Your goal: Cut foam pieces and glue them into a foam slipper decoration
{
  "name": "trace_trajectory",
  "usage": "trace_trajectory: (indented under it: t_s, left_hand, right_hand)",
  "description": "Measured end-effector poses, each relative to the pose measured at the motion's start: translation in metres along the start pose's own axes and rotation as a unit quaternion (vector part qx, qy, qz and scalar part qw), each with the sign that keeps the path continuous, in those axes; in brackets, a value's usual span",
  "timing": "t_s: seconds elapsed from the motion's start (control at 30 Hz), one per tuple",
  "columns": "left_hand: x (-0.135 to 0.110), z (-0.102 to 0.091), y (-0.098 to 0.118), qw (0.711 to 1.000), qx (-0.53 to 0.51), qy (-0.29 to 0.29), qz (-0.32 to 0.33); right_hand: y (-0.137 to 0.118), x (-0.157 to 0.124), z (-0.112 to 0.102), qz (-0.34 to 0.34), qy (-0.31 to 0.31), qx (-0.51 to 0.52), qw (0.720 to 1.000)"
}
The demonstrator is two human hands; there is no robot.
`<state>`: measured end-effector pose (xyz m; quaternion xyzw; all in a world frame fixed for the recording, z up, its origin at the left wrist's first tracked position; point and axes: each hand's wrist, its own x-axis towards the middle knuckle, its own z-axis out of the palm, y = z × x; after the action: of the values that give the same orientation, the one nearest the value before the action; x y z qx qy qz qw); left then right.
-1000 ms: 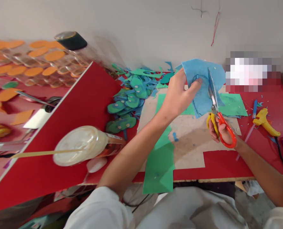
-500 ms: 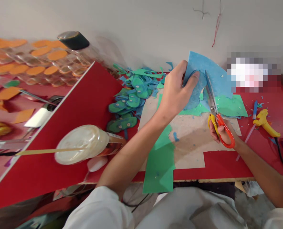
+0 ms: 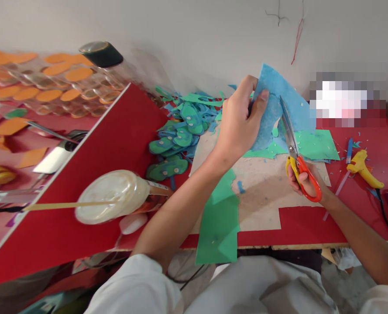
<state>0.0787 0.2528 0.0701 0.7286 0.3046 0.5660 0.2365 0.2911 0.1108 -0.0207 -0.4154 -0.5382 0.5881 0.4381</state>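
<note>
yellow glue gun (image 3: 360,164) on red table (image 3: 305,229)

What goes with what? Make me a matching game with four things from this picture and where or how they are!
Things:
1. Blue sheet
2. Scissors
3. Glue gun
4. Green-and-blue cutouts

Where or how:
A. Heaped in a pile
B. In the right hand
C. Yellow, lying on the red table
D. Held up in the left hand

Right pairs: 1-D, 2-B, 3-C, 4-A.
</note>
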Motion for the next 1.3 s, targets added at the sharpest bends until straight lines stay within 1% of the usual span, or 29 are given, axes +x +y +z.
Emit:
trace_trajectory:
  t_s: [0.1,0.2,0.27,0.47,0.67,0.77,0.9,0.97,1.03,1.2,1.3]
  left_hand:
    - [0.002,-0.003,0.0,1.0,-0.001,-0.017,-0.012]
    - [0.003,-0.004,-0.002,1.0,0.001,-0.023,0.004]
    - [0.004,-0.006,-0.003,0.999,0.004,-0.03,0.018]
    - [0.011,-0.012,-0.002,0.997,0.003,-0.067,0.037]
    - [0.009,-0.013,-0.007,0.995,0.0,-0.102,0.014]
    - [0.008,-0.014,-0.003,0.993,0.006,-0.121,0.011]
    - [0.009,-0.019,0.005,0.986,0.029,-0.166,0.013]
    - [0.01,-0.021,0.006,0.983,0.032,-0.179,0.015]
    - [0.01,-0.021,0.004,0.983,0.03,-0.18,0.014]
    - [0.01,-0.017,-0.003,0.99,0.007,-0.141,0.006]
    - [0.01,-0.017,-0.003,0.988,0.002,-0.153,0.008]
  right_hand:
    - [-0.001,0.002,0.003,-0.014,-0.025,0.001,1.0]
    - [0.001,0.001,0.005,-0.029,-0.056,-0.015,0.998]
    - [0.004,0.001,0.006,-0.035,-0.065,-0.024,0.997]
    - [0.011,0.001,0.004,-0.05,-0.06,-0.016,0.997]
    - [0.01,0.0,0.001,-0.046,-0.056,-0.023,0.997]
    - [0.012,0.0,0.0,-0.035,-0.05,-0.021,0.998]
    - [0.013,-0.002,-0.002,-0.019,-0.046,-0.017,0.999]
    - [0.013,-0.003,-0.004,-0.015,-0.044,-0.018,0.999]
    - [0.014,-0.004,-0.004,-0.011,-0.04,-0.018,0.999]
    - [0.012,-0.004,-0.004,0.0,-0.027,-0.007,1.0]
    - [0.009,-0.003,-0.002,0.008,-0.02,-0.008,1.0]
